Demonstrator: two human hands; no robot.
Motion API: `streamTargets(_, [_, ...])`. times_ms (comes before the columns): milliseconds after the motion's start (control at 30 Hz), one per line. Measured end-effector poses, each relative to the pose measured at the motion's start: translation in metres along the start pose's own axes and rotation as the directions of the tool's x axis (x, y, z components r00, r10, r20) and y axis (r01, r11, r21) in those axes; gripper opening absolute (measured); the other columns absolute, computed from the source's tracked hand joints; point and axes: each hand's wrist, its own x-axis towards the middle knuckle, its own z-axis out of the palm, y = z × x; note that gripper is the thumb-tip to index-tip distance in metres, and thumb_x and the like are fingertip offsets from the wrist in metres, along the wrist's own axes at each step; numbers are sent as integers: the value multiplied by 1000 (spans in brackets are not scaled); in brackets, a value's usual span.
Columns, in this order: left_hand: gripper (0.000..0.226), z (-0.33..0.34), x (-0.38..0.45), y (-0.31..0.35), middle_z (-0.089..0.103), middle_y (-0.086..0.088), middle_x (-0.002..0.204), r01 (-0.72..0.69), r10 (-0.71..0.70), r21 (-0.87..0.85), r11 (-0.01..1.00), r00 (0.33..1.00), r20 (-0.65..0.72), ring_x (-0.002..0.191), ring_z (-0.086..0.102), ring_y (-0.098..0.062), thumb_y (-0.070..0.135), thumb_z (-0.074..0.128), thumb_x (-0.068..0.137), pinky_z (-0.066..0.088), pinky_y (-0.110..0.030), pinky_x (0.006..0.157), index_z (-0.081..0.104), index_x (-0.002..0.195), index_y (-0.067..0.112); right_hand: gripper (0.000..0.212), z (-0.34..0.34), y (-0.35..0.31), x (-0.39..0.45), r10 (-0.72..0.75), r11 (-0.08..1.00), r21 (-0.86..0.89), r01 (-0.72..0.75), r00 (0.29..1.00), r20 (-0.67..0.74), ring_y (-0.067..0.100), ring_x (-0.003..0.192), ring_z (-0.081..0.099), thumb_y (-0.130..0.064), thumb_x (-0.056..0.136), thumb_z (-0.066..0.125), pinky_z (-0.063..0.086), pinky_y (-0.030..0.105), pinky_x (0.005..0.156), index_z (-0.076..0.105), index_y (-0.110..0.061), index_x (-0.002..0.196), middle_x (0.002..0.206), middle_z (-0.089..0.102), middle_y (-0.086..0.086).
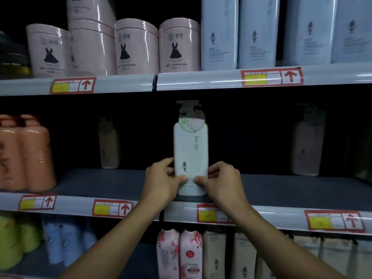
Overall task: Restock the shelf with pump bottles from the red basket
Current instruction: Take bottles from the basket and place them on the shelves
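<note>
Standing upright near the middle shelf [120, 183] front edge, the pump bottle [190, 154] sits between both hands, left hand [163, 179] and right hand [220, 181] equally near, fingers closed on its base

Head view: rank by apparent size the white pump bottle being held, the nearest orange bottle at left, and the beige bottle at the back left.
1. white pump bottle
2. orange bottle, partly cut off and closer, so unsure
3. beige bottle, farther back, smallest

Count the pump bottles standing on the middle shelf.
5: two orange bottles at far left, one dim bottle back left, the white bottle between both hands, one back right. The dark rear may hide more.
</note>
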Motion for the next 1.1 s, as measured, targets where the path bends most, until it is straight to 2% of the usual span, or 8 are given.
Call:
streamTargets(100, [65,8,8,-3,75,-7,113,2,-2,-1,1000,1000,-13,98,71,-16,10,84,78,56,-30,88,60,138,17,34,3,0,5,17,1000,-16,-17,1000,-22,18,86,68,-33,73,87,56,31,76,70,-13,94,91,72,1])
streamTargets(400, [63,15,16,-10,73,-8,119,-14,14,-31,999,1000,7,106,69,-15,10,82,81,55,-28,90,58,139,17,30,16,2,1,-4,1000,-17,2,993,-118,24,94,69,-32,82,80,58,38,81,68,-12,100,99,74,5])
streamTargets(533, [69,10,14,-7,71,-12,124,33,-28,-75,997,997,72,109,68,-18,11,84,79,55,-34,94,55,141,15,38,12,0,-5,-13,999,-42,9,996,-93,26,102,68,-37,84,78,55,34,82,66,-11,111,108,73,7])
streamTargets(667, [79,0,2,5,62,-12,136,60,-60,-132,989,998,4,117,63,-25,20,86,78,53,-41,101,48,147,15,61,-13,-6,-23,-166,971,-198,133,973,-158,24,124,56,-49,89,68,49,37,92,53,-15,137,136,61,3])
streamTargets(767, [69,-7,-25,20,65,-7,132,41,-45,-222,974,999,-15,108,68,-19,21,85,79,57,-36,94,54,140,16,61,-32,-7,-42,-258,954,-194,227,954,-154,20,128,53,-49,91,66,47,34,97,50,-16,140,138,59,1])
streamTargets(900, [49,1,-95,26,72,1,115,67,-49,-355,933,997,59,95,73,-11,20,83,81,61,-23,79,63,126,20,50,-53,14,-96,-327,943,-112,314,935,-134,14,123,55,-44,94,65,45,26,98,56,-18,135,132,62,-3])
streamTargets(1000, [34,24,-172,-4,77,1,102,163,-88,-419,893,978,191,90,75,-16,14,81,82,62,-33,79,68,113,22,32,-67,61,-153,-400,916,-82,392,903,-156,17,108,63,-34,97,63,52,34,89,63,-12,121,115,67,0])
streamTargets(1100, [32,56,-248,-49,79,-2,96,351,-183,-318,881,872,454,86,75,-14,7,80,81,62,-29,75,68,108,20,22,-82,135,-205,-398,904,-176,390,917,-11,21,89,63,-29,100,59,52,36,76,67,-10,107,98,67,4])
